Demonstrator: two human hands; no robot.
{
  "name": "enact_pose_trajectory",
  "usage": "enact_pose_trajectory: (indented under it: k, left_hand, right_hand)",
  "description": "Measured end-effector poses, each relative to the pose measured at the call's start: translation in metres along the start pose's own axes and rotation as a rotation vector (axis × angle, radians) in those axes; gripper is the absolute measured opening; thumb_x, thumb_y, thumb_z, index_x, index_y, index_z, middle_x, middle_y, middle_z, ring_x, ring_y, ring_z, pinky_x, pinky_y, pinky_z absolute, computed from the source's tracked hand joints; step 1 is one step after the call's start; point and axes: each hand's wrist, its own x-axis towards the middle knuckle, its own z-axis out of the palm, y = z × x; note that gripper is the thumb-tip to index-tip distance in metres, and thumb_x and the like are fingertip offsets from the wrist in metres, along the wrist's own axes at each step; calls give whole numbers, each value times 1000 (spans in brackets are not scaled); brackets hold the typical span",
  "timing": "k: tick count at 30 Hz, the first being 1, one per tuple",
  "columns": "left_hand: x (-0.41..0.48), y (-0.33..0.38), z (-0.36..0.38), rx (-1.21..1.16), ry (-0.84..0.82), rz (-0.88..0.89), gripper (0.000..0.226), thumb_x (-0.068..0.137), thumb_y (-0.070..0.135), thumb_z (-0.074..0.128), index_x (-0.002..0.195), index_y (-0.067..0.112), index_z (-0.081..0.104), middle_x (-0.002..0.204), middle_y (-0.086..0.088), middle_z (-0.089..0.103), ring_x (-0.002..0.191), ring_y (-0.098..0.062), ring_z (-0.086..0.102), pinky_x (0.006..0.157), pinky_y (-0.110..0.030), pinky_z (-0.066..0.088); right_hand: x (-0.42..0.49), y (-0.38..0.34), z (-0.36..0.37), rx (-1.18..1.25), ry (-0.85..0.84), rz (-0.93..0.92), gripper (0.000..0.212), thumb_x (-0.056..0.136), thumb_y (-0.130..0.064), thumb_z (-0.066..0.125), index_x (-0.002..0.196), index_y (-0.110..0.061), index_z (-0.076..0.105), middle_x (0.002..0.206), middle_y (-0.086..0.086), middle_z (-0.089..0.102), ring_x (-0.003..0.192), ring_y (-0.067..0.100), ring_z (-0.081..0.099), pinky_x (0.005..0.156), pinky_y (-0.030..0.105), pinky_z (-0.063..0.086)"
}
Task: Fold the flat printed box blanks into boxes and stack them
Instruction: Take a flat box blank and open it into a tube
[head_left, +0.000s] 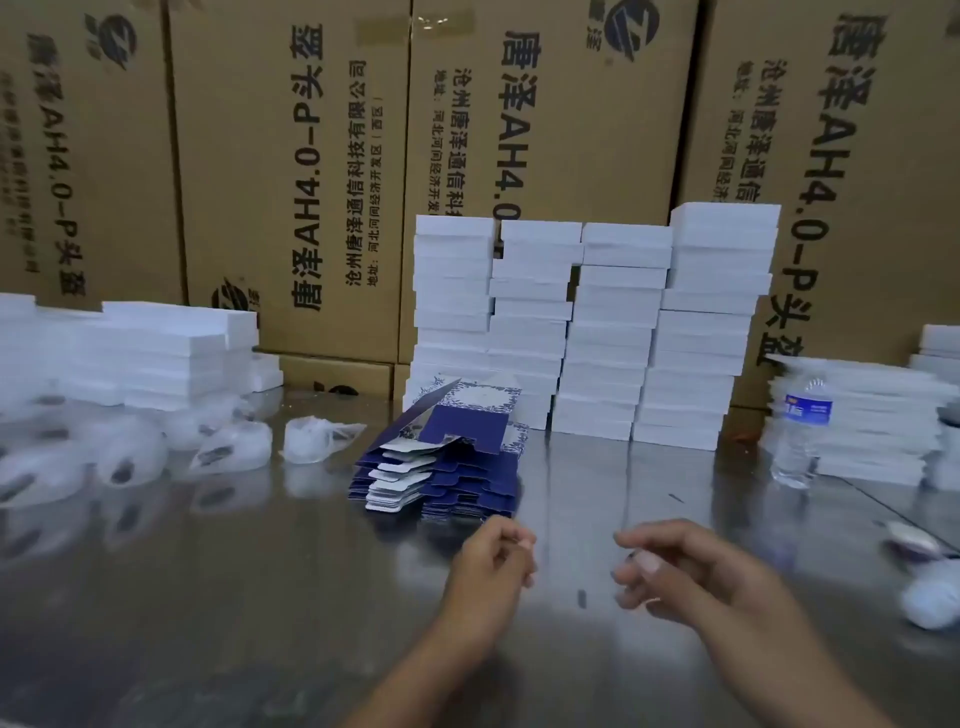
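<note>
Sitting at the middle of the worktop (249, 597), the slumped pile of blue blanks (447, 467) could slide apart if its top sheet is tugged. Left hand (493, 566) and right hand (691, 571), nearer the front edge, hang loosely curled, holding nothing. White stacks (597, 338) behind, toward the far edge, might topple if bumped.

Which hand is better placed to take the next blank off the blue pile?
Left, probably. The left hand hangs empty just before the blue pile; the right hand, also empty, is off to its right.
</note>
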Motion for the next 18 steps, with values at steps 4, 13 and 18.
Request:
enact_pose_trajectory:
  k: [4, 13, 18]
  left_hand:
    - [22, -18, -9, -37, 30, -53, 17, 90, 1, 54, 78, 13, 58, 60, 2, 57, 55, -8, 51, 53, -13, 39]
    - [44, -33, -19, -227, 89, -159, 22, 86, -6, 56, 68, 7, 60, 49, -4, 57, 47, -12, 50, 49, -17, 39]
    - [49, -37, -14, -198, 37, -180, 17, 87, -3, 57, 72, 5, 58, 49, -5, 57, 47, -14, 51, 52, -21, 40]
  right_hand:
    - [57, 23, 15, -69, -122, 176, 14, 90, -8, 56, 91, -16, 68, 71, -2, 72, 62, 10, 67, 67, 27, 47]
    - [202, 64, 95, 207, 71, 437, 13, 94, -27, 54, 88, -15, 57, 85, 7, 63, 76, 18, 62, 76, 33, 48]
    - [262, 71, 130, 194, 123, 416, 31, 90, -43, 58, 96, -12, 55, 96, 8, 62, 97, 25, 63, 85, 38, 51]
